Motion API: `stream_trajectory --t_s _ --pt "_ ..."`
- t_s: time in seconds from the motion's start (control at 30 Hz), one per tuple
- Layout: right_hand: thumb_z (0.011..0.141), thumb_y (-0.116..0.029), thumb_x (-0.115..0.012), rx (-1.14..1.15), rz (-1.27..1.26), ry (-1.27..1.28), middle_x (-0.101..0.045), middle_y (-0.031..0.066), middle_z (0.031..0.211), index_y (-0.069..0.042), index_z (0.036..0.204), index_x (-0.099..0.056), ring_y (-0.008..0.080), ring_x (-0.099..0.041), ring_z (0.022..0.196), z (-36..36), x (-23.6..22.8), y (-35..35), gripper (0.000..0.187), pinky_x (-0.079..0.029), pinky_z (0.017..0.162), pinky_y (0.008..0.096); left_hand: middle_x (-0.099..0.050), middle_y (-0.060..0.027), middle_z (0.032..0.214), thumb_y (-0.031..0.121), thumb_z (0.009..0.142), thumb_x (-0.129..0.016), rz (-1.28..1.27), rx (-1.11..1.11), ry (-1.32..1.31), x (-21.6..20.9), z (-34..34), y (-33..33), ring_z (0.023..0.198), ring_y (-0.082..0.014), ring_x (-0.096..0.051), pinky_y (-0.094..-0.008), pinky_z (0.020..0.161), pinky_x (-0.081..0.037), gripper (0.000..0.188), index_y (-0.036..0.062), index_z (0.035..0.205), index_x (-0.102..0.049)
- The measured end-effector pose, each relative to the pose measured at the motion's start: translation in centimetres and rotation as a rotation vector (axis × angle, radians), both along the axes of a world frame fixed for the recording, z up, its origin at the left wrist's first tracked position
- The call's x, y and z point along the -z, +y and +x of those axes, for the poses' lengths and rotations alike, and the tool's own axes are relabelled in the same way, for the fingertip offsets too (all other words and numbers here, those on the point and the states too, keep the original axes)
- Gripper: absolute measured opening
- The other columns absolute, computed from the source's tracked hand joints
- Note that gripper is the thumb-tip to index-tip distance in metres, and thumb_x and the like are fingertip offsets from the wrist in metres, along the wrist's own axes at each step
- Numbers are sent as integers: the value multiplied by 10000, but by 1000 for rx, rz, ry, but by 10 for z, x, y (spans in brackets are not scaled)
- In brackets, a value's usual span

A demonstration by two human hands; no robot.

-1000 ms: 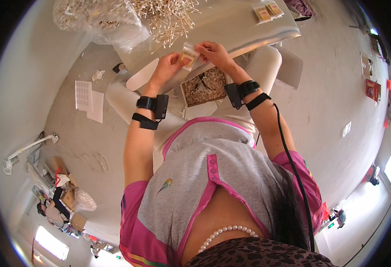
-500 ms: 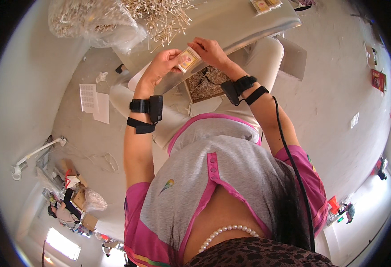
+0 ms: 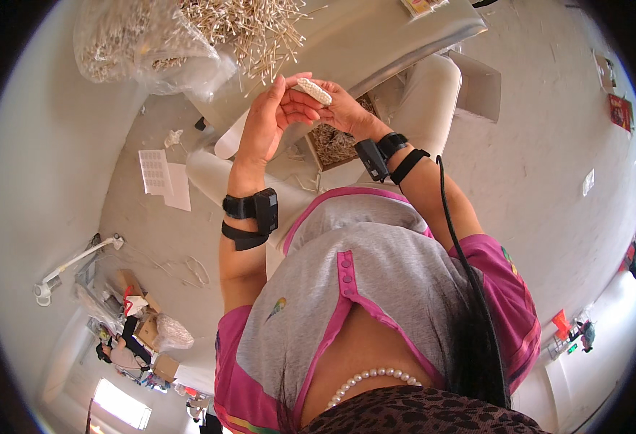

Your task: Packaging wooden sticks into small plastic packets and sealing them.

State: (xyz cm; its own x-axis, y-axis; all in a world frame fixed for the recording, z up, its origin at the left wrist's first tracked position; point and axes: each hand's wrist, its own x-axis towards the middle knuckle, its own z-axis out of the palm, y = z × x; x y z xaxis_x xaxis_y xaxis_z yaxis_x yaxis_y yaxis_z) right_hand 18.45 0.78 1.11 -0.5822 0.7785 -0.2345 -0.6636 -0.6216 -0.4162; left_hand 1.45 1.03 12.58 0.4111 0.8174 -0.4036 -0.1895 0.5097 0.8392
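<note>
A small packet of cotton swabs (image 3: 314,92) is turned end-on, so its row of white cotton tips faces up. My right hand (image 3: 344,112) grips it between thumb and fingers. Close on its left, my left hand (image 3: 278,116) is open, thumb raised and fingers stretched toward the packet; whether they touch its underside I cannot tell. Just beyond the hands lies a heap of loose cotton swabs (image 3: 260,32) on the pale table (image 3: 376,47). A clear plastic bag (image 3: 141,43) full of swabs sits to its left.
More packets (image 3: 423,6) lie at the table's far edge. Below, between my legs, stands a box (image 3: 319,155) of loose swabs. A white carton (image 3: 480,90) is on the floor at right, paper sheets (image 3: 166,181) at left. A black cable (image 3: 451,231) runs along my right arm.
The packet has turned from its flat, printed face to its tip end and passed fully into my right hand. My left hand has let go of it and opened.
</note>
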Motion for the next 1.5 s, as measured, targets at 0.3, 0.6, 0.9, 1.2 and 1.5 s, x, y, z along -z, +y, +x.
stream_trajectory --t_s 0.3,0.6,0.9,1.2,1.5 --pt "1095 -232 -516 -72 66 81 -606 -60 846 -68 1389 -601 5 -399 535 -2 -3 -1 348 -313 482 155 -719 -24 980 162 824 -869 370 88 321 -7 -7 2 797 -92 -639 -232 746 -524 484 67 1269 -706" --pt "1070 -171 -536 -213 129 -74 -593 -31 823 -22 1254 -630 16 -440 560 -1 5 0 255 -304 457 173 -732 29 1059 109 724 -897 902 291 536 -19 -12 17 1052 -144 -612 -299 839 -485 321 134 1028 -796" --pt "1024 -96 -555 -258 171 -63 -595 -25 809 -20 1168 -644 15 -443 551 -3 11 0 186 -283 434 182 -779 25 1000 77 721 -877 843 298 461 -15 -14 15 1013 -165 -626 -329 946 -507 281 148 984 -805" --pt "1075 -211 -559 -296 194 -33 -568 -44 791 -23 1167 -631 10 -411 551 -2 8 3 221 -279 450 174 -782 24 1006 109 724 -886 899 284 467 -15 -13 15 1021 -170 -636 -327 942 -515 270 139 978 -801" --pt "1031 -148 -588 -268 253 -69 -590 -39 823 -32 1112 -646 9 -450 558 -5 19 2 153 -286 444 172 -783 30 1022 149 729 -895 883 311 505 -18 -8 12 1032 -162 -635 -341 991 -489 277 150 991 -804"
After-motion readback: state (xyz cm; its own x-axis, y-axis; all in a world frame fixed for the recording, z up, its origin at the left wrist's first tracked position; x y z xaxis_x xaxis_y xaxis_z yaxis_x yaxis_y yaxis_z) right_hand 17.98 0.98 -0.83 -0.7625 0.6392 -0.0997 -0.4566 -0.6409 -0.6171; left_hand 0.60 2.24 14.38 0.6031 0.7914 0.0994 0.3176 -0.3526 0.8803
